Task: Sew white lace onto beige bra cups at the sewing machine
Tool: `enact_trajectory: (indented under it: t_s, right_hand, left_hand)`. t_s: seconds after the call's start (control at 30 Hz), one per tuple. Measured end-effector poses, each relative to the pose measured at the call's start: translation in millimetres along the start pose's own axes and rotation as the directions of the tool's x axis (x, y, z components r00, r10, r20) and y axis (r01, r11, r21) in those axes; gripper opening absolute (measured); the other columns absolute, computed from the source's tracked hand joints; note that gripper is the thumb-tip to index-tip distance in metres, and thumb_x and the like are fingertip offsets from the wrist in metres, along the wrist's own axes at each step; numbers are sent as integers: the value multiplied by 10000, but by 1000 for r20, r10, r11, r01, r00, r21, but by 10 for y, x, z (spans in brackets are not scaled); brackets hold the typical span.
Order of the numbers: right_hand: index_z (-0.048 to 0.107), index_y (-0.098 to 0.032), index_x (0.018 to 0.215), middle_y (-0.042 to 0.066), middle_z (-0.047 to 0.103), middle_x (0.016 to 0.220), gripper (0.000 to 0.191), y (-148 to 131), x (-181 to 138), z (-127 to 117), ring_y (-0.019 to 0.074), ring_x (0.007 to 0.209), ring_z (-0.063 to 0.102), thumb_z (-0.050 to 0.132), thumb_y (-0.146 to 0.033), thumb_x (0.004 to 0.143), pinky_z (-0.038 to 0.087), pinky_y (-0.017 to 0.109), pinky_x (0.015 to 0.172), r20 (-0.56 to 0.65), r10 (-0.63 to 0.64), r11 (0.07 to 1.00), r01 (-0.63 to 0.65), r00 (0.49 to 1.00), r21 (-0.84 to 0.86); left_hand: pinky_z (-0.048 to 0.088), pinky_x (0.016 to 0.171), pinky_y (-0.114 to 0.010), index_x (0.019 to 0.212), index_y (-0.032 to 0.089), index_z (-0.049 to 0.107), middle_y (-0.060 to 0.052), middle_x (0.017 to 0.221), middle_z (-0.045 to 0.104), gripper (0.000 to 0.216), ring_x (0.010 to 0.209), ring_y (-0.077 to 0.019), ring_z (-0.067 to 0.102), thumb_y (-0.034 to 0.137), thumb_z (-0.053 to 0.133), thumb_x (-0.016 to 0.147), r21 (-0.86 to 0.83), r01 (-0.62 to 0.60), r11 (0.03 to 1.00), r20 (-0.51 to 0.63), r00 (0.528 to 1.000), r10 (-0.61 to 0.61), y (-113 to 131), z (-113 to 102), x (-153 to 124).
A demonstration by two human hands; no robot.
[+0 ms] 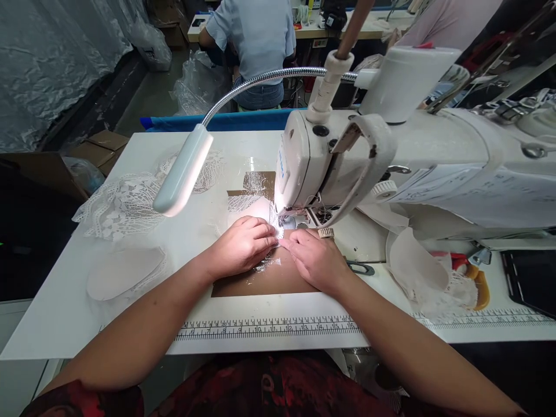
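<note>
Under the needle area of a white sewing machine [299, 162] lies a white lace piece [243, 202] with a smooth pale pad on it. My left hand [247, 246] rests over its near side, fingers bent together and tips on the edge close to the presser foot. My right hand [317, 258] pinches the same edge from the right, its fingertips nearly meeting the left ones. Beneath both hands is a brown, tape-covered sheet [260, 284] on the table. My fingers hide part of the edge, and the needle is hard to make out.
Lace pieces [124, 205] and a pale pad [125, 272] lie on the left. A lamp [185, 171] hangs above the table. Small scissors-like snips [360, 268] sit by my right wrist; more pads [419, 263] are further right. A seated person [256, 40] is ahead.
</note>
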State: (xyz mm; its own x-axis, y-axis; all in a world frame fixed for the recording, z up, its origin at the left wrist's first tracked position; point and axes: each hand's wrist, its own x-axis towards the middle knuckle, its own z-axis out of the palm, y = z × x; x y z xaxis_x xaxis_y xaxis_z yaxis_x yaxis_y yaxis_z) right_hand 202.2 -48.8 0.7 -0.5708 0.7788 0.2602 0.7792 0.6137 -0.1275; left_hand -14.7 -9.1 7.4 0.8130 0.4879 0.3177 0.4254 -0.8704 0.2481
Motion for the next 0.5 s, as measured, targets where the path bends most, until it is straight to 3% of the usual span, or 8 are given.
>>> enact_trajectory:
  t_s: [0.2,0.5]
  right_hand:
    - [682,-175,1013,55,601,829,307,-8,-4,-13,175,736,440,465,-83,816,268,284,601,38,-6,1000,6,999,-3]
    - [691,-186,1003,50,619,811,291,15,-34,3,167,748,490,453,-110,855,320,273,623,-13,10,998,-9,1000,69]
  left_hand:
    - [461,914,-403,1113,177,649,-82,1160,659,258,1057,-217,554,223,454,950,7,6,1000,10,1000,-6,-6,20,-16]
    - [475,902,-408,1037,182,684,-89,1086,679,230,1006,-211,578,241,487,935,-41,9,999,-15,1000,-10,-19,-11,-23]
